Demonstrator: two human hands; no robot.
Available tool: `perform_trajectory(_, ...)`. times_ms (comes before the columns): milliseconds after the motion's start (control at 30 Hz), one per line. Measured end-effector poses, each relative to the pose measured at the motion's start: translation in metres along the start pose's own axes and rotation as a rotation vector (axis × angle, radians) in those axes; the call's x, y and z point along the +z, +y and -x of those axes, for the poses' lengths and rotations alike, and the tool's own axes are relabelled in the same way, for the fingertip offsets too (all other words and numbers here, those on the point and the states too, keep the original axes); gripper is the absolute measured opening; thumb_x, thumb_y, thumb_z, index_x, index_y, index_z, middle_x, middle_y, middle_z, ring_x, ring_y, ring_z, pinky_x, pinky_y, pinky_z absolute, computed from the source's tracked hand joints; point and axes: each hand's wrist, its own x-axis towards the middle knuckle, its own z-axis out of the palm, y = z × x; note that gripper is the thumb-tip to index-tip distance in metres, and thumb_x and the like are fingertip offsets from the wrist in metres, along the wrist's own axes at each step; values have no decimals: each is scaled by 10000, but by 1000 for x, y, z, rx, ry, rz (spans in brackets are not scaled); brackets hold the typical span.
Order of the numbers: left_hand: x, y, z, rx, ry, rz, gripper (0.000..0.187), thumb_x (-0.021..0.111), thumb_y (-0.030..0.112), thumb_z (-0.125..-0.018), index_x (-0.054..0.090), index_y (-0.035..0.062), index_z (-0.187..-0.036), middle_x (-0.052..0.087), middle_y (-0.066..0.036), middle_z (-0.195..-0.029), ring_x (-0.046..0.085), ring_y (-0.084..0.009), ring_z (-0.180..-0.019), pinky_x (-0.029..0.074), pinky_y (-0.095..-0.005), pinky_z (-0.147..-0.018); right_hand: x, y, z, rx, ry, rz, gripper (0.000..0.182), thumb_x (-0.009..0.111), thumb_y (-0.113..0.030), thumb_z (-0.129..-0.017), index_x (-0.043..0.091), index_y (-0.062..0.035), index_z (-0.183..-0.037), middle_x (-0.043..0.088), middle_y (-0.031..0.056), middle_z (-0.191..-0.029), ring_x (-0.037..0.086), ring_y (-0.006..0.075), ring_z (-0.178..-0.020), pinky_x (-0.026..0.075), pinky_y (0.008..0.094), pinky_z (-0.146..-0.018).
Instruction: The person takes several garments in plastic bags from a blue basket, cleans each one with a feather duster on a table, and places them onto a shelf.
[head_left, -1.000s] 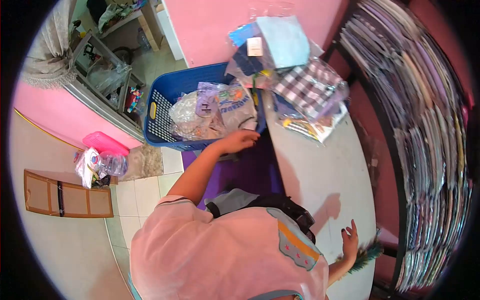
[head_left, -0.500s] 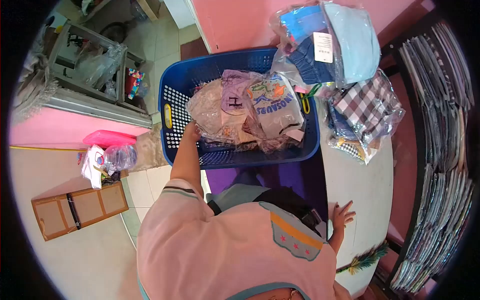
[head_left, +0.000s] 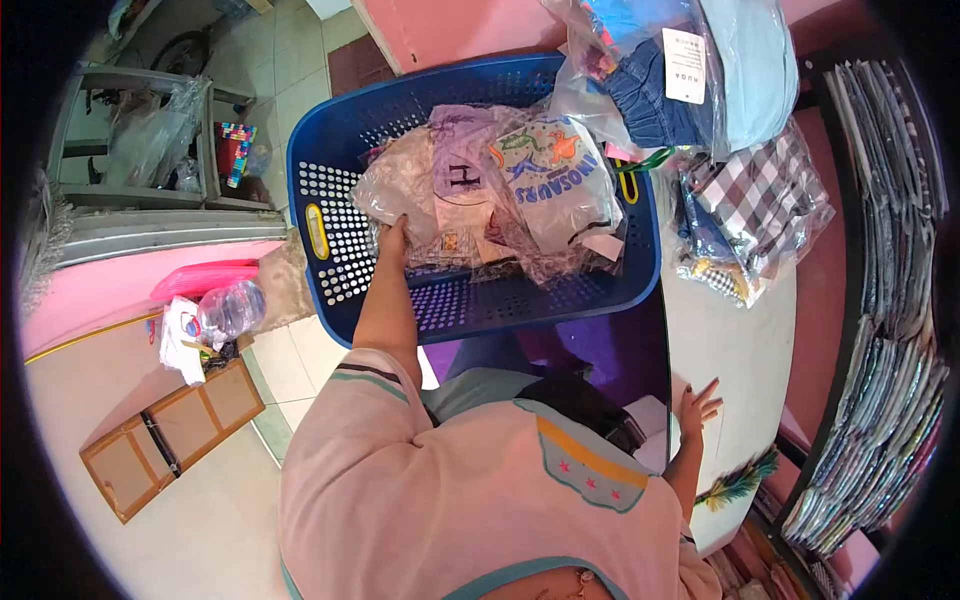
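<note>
My left hand (head_left: 393, 238) reaches into the blue laundry basket (head_left: 480, 325). Its fingers are closed on the edge of a pale garment in a clear plastic bag (head_left: 390, 185), which partly covers them. Beside it in the basket are a bagged lilac garment (head_left: 462, 180) marked with an "H" and a bagged grey shirt (head_left: 555, 190) with a dinosaur print. My right hand (head_left: 697, 412) rests on the white tabletop (head_left: 735, 370), fingers spread, holding nothing.
Bagged blue clothes (head_left: 660, 100) overhang the basket's right end. A bagged checked garment (head_left: 755, 190) lies on the tabletop. Packed garments fill a rack (head_left: 880, 280) at right. A green tinsel-like sprig (head_left: 735, 482) lies near my right arm; a brown framed panel (head_left: 170, 435) is at left.
My left hand has moved right, further into the basket, and the pale bagged garment's edge now lies over its fingers. The whole view has shifted slightly. My right hand stays on the tabletop.
</note>
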Motion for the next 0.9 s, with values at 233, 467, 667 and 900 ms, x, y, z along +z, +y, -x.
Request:
perform_trajectory(233,-8,-12,4,-239,286,369,333,562,242,-887,563,13,-1129,615,-93,-982,608,-224,-885,504,-395,-667,3,-2,0,17,35,-11,842,490,-594,-833,-85,-417,-1423,-174,174,-1496,-127,443,-1361,83,678,-1018)
perform_trajectory(467,-12,-13,10,-443,305,65,241,681,211,-819,608,49,-982,603,-79,-777,589,-205,-654,455,-329,-493,6,3,-1,-4,51,-46,837,504,-583,-829,-65,-426,-1423,-175,182,-1494,-144,436,-1360,61,680,-1015)
perform_trajectory(667,-23,-22,-23,-332,294,-78,216,701,162,-789,540,27,-839,508,-33,-604,452,-140,-447,315,-259,-347,4,-3,7,-25,86,-96,818,512,-572,-830,-38,-442,-1422,-170,188,-1494,-147,437,-1359,39,684,-1011)
perform_trajectory(900,11,2,16,-259,284,-25,201,662,170,-810,551,11,-864,529,-53,-646,474,-165,-478,352,-285,-400,19,7,-6,-47,165,-70,812,535,-571,-819,-9,-471,-1414,-130,189,-1501,-110,463,-1356,66,725,-975)
